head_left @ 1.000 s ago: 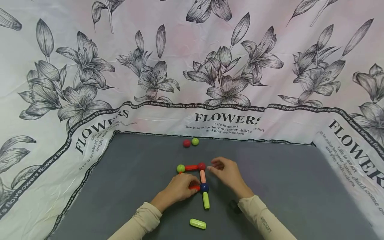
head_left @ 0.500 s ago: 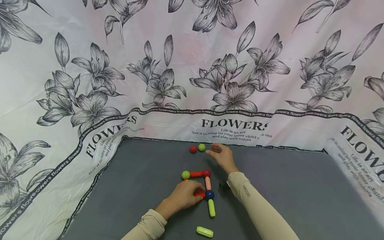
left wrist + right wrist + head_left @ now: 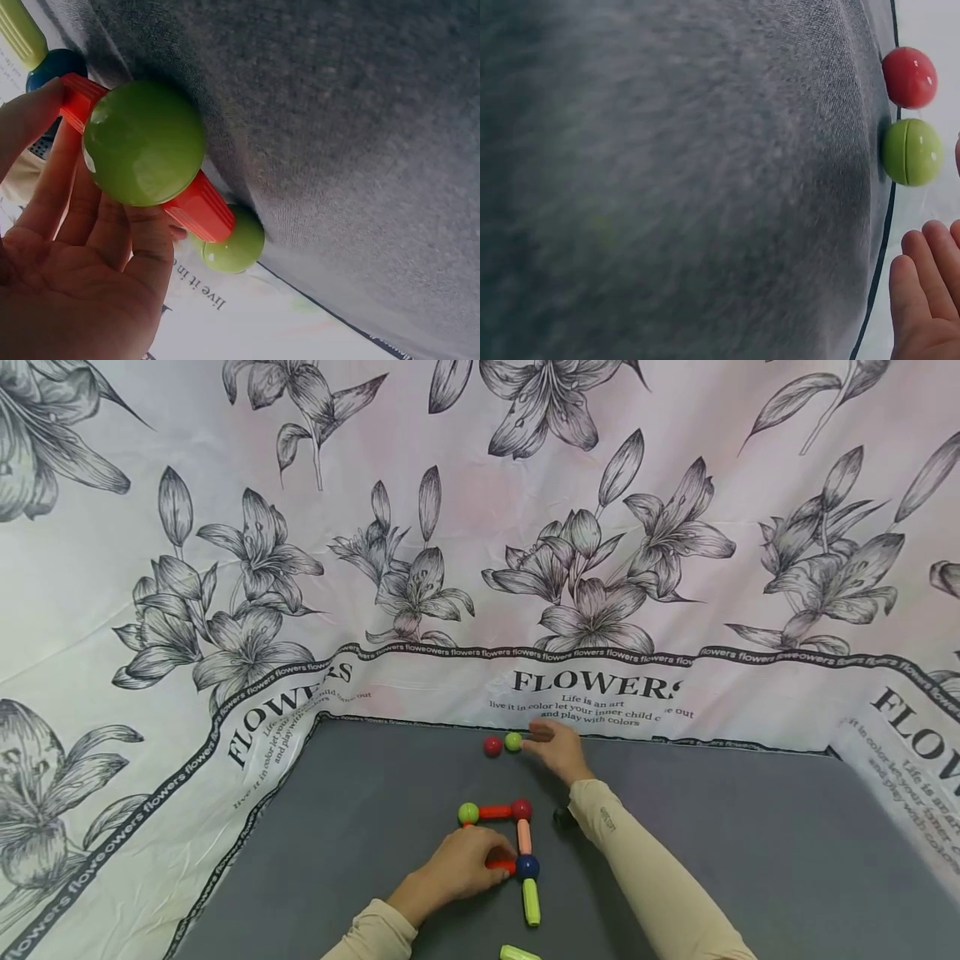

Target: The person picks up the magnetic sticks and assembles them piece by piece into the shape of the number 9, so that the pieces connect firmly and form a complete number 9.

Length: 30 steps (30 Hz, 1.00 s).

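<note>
My left hand pinches a short red rod between thumb and fingers. That rod links a dark blue ball with a green ball. Another red rod runs on to a second green ball, then a red rod, a red ball and a pink rod lead round to the blue ball. A lime rod sticks out from the blue ball. At the back, my right hand reaches beside a loose green ball, fingers extended, thumb close to it.
A loose red ball lies left of the loose green one, near the back edge of the grey table. One more lime rod lies at the near edge. A flower-printed cloth rises behind the table.
My right hand has moved away from beside the red-ball corner to the loose green ball at the back. My left hand keeps its pinch on the red rod. The head view has tilted up.
</note>
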Available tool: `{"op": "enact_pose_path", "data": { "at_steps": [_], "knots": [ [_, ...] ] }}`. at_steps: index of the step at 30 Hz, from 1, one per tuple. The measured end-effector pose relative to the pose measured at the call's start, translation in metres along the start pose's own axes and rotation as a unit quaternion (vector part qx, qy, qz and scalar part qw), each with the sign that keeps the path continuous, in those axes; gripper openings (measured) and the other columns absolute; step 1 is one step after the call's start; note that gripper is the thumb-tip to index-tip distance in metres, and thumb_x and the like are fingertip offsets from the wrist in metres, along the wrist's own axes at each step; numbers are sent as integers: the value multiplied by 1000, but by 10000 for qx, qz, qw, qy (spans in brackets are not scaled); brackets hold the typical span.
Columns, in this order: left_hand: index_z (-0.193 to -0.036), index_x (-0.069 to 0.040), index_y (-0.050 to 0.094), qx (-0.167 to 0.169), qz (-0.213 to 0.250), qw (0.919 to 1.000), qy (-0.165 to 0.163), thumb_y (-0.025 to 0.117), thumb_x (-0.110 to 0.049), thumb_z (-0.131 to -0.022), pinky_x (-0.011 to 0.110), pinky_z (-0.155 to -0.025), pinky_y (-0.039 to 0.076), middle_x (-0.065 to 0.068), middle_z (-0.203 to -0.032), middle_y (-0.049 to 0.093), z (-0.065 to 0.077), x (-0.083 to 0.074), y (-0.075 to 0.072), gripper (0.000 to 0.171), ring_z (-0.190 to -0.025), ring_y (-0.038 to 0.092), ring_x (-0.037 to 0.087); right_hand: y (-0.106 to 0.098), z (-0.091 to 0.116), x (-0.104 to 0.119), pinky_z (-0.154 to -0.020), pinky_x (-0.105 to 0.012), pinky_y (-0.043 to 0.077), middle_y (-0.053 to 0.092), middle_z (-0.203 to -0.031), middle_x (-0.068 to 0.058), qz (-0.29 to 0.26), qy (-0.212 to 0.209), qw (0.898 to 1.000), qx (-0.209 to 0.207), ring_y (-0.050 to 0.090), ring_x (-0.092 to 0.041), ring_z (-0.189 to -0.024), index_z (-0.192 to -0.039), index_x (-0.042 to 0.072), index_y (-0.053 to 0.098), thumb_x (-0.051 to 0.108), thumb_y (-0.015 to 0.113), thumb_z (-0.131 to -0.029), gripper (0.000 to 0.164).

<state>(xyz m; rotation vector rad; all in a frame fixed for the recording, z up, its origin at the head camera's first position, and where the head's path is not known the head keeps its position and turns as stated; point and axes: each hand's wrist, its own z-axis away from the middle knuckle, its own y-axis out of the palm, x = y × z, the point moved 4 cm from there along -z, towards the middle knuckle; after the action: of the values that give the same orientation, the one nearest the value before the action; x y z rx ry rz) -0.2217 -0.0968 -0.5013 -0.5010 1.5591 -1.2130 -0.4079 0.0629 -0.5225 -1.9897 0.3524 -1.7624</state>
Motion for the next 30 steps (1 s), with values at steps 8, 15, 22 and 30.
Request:
{"op": "enact_pose_path", "data": {
  "at_steps": [8, 15, 22, 30],
  "knots": [
    [-102, -23, 78, 140, 140, 9997, -131, 80, -24, -84, 22, -70, 47, -16, -88, 71, 6, 3, 4, 18, -76, 56, -4, 11, -2, 0, -96, -45, 55, 68, -130, -18, 34, 7, 9998, 202, 68, -33, -117, -131, 1, 63, 19, 81, -84, 53],
    [-101, -24, 78, 235, 295, 9990, -239, 81, -23, -84, 21, -69, 46, -17, -86, 70, 8, 5, 4, 17, -75, 55, -7, 19, -1, -8, -96, -45, 55, 70, -124, -20, 77, -113, 9999, 53, 69, -35, -114, -124, -1, 67, 16, 81, -83, 46],
    [-101, -25, 78, 206, 258, 9992, -204, 81, -23, -84, 20, -68, 46, -18, -86, 70, 8, 7, 5, 17, -74, 54, -6, 25, -5, -9, -92, -44, 57, 72, -119, -20, 53, -178, 9998, -54, 70, -35, -109, -119, 0, 70, 13, 82, -81, 42],
    [-104, -26, 77, 133, 77, 9997, -171, 81, -24, -83, 21, -69, 46, -18, -88, 69, 6, 7, 0, 21, -76, 54, -4, 26, -10, -4, -91, -45, 56, 73, -113, -20, 177, -181, 9994, -228, 71, -34, -105, -115, 1, 70, 11, 82, -81, 38]
  ]
}}
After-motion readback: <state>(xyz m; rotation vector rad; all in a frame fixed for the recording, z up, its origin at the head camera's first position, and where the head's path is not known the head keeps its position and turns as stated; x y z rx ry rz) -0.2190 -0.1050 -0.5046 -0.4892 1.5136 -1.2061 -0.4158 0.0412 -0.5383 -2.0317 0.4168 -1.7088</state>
